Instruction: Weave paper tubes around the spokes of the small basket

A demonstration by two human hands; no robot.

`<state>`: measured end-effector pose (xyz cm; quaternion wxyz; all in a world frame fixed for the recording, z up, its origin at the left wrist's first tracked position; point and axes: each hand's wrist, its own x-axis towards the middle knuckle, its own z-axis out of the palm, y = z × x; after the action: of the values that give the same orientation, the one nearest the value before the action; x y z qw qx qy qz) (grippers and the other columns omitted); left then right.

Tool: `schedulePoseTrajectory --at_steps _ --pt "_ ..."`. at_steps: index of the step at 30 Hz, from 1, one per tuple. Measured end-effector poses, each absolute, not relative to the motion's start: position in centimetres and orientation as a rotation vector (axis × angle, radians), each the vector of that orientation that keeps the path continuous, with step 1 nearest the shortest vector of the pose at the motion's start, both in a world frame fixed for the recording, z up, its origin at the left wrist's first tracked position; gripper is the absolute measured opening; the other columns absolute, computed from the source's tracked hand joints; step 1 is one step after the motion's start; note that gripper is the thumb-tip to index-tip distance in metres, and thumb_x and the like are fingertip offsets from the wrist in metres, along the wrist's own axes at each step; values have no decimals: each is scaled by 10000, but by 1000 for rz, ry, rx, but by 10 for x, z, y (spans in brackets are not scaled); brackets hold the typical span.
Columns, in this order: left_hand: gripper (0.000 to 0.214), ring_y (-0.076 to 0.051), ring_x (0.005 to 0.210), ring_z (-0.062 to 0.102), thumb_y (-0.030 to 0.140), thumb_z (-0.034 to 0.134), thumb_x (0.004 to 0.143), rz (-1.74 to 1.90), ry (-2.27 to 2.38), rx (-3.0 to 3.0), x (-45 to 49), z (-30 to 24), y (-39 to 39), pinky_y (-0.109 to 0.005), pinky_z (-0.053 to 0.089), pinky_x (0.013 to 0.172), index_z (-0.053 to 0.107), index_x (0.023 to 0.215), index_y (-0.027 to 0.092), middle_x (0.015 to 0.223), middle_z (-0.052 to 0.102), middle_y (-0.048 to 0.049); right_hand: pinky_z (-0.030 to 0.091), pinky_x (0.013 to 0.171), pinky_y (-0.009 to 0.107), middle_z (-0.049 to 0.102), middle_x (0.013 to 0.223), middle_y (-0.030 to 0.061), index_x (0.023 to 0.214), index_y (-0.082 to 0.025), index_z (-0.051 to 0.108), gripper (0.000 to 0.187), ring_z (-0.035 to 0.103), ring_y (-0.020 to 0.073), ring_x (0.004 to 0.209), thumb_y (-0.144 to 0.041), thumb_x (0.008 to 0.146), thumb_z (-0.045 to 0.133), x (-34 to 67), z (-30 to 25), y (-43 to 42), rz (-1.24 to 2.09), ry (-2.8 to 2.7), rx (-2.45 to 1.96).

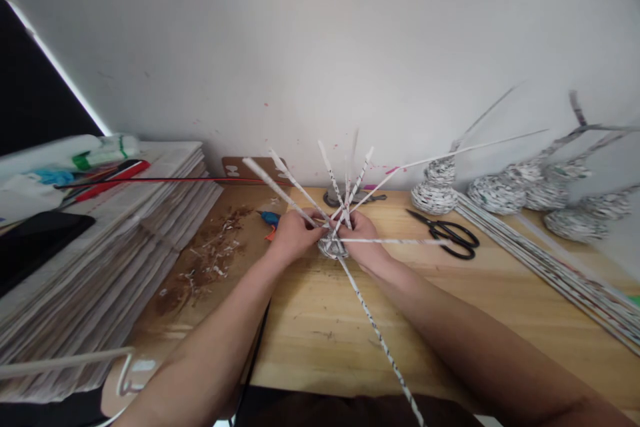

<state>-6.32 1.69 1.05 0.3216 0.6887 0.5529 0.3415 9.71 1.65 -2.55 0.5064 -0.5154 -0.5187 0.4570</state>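
A small woven newspaper base [332,247] sits between my hands over the wooden table. Rolled paper strips [295,181] fan up and outward from it, one running right and a long one down toward me. My left hand [296,235] is closed on the left side of the weave, thumb toward its top. On the other side my right hand [364,237] is closed round the strips, its fingers partly hidden behind them.
Black scissors [453,235] lie right of my hands. Woven paper gourds [434,188] and a bundle of paper tubes [540,263] stretch along the right. Stacked newspapers [150,233] fill the left, near paper scraps [220,253] and a blue tool [270,217].
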Motion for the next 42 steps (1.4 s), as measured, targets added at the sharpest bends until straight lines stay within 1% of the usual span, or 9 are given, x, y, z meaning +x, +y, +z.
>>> schedulePoseTrajectory --at_steps 6,10,14,18,23,27,30,36,42 --pt "197 -197 711 700 219 711 703 985 1500 1758 -63 10 18 -262 500 645 779 879 163 793 781 -45 490 674 315 680 791 9 847 -209 618 279 618 189 728 -312 620 744 96 -30 19 1066 -1201 -1265" --pt "198 -199 721 696 222 703 705 976 1428 1744 -65 9 19 -267 505 652 777 878 160 804 781 -48 485 653 320 669 765 17 826 -200 617 248 604 184 694 -340 652 723 95 -26 17 1109 -1166 -1268" --pt "154 -203 744 690 230 708 690 970 1366 1687 -66 8 21 -275 509 685 778 808 162 806 780 -53 472 615 301 660 735 2 828 -203 604 221 597 173 660 -330 675 699 93 -21 12 1110 -1142 -1246" --pt "130 -186 672 657 228 708 671 966 1330 1606 -65 4 22 -266 489 641 772 760 158 735 759 -46 478 629 294 654 715 -10 806 -207 595 177 602 175 666 -294 675 676 93 -23 10 1052 -1172 -1242" --pt "108 -162 598 619 201 711 653 948 1291 1512 -63 -3 23 -255 467 604 770 729 152 659 730 -30 489 644 301 677 734 10 809 -197 618 181 616 185 667 -305 670 665 93 -31 13 1082 -1172 -1273" --pt "99 -181 644 648 235 745 665 1031 1299 1508 -60 -5 23 -270 490 633 778 724 163 696 749 -42 495 655 306 707 793 36 832 -187 638 189 629 191 682 -300 681 639 94 -30 16 1086 -1198 -1264" --pt "62 -203 711 685 189 743 662 1131 1355 1507 -58 -4 22 -293 527 694 778 713 179 749 771 -52 495 660 305 717 798 40 838 -183 650 181 636 196 695 -293 698 615 96 -28 17 1080 -1236 -1282" --pt "169 -195 720 678 122 706 674 1202 1367 1617 -52 -1 19 -282 519 679 785 808 189 756 760 -34 494 678 309 699 765 26 802 -195 641 143 643 203 730 -299 705 631 96 -27 16 1009 -1238 -1291" --pt "261 -162 673 641 112 661 701 1258 1300 1630 -50 -1 18 -252 484 641 763 933 175 718 716 -15 473 626 299 667 742 17 814 -191 612 217 597 172 658 -347 677 678 92 -22 14 1118 -1135 -1199"
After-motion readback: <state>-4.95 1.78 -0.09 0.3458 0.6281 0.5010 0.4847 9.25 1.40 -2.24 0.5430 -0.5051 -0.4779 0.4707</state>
